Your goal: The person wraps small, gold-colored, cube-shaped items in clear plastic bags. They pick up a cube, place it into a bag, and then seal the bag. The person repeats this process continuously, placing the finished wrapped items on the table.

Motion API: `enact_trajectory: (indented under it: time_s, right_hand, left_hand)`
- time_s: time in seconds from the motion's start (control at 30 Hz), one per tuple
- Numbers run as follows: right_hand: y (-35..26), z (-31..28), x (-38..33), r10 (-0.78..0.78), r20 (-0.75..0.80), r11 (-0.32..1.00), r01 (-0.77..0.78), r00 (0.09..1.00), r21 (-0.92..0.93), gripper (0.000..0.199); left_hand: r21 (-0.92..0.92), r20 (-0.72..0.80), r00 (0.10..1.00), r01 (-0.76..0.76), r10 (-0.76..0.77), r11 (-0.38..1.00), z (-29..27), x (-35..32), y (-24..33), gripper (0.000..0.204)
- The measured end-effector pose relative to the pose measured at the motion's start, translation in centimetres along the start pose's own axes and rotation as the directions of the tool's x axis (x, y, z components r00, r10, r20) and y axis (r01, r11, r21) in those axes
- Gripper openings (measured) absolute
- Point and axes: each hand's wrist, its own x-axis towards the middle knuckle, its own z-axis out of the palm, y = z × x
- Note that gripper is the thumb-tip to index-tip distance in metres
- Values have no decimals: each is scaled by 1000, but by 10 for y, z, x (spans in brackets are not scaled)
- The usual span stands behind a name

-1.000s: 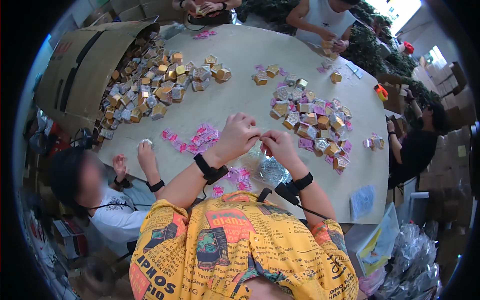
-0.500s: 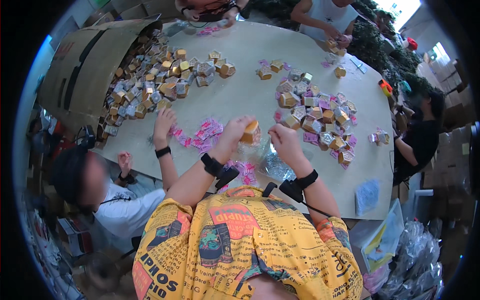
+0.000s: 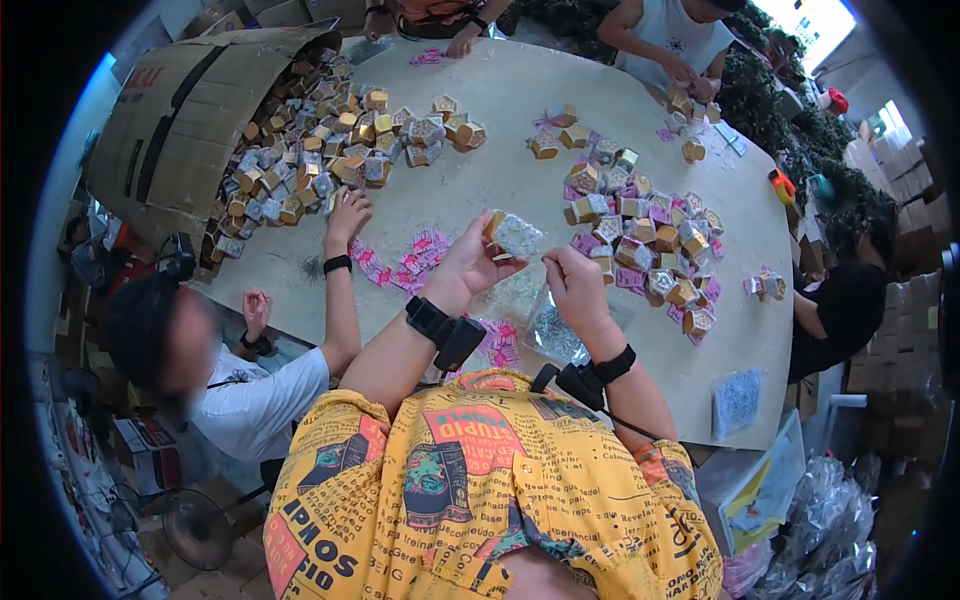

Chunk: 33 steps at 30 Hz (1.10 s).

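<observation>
My left hand (image 3: pixel 472 264) is closed around a small gold box (image 3: pixel 514 236) with a whitish, patterned top tilted toward my right. Just right of it, my right hand (image 3: pixel 578 284) is closed in a pinch; whatever is between the fingertips is too small to make out. Below my right hand lies a clear plastic tray or bag (image 3: pixel 553 328) of fine silvery pieces. Pink printed slips (image 3: pixel 497 343) lie by my left wrist, and more pink slips (image 3: pixel 420 262) are spread farther left.
Many similar gold boxes (image 3: pixel 370 135) spill from a large carton (image 3: pixel 165 140) at far left. Another heap of boxes with pink slips (image 3: pixel 650 240) lies right of centre. A clear packet (image 3: pixel 737 403) rests near the right edge. Co-workers' hands (image 3: pixel 347 213) work around the table (image 3: pixel 480 130).
My left hand has turned the box so its patterned top faces up and right, with the fingers opened more beneath it. My right hand stays pinched beside it. The left co-worker's hand moved slightly.
</observation>
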Motion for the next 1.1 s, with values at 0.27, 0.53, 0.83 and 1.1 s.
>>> enact_trajectory:
  time_s: [0.27,0.53,0.83,1.1]
  right_hand:
    - [-4,-1,1,-54,-30,998,53,998,-30,6]
    - [-5,1,4,-108,-45,993,105,993,-63,5]
    - [-8,0,5,-126,-48,991,123,991,-53,4]
    - [-4,3,5,-121,-32,990,119,992,-75,3]
  left_hand:
    - [18,-2,1000,-7,7,1000,1,0,-2,37]
    - [-2,71,997,20,-20,1000,-10,11,-4,40]
    - [-11,53,998,34,-33,999,-8,9,-5,39]
    - [-19,65,997,34,-33,999,-10,11,-5,39]
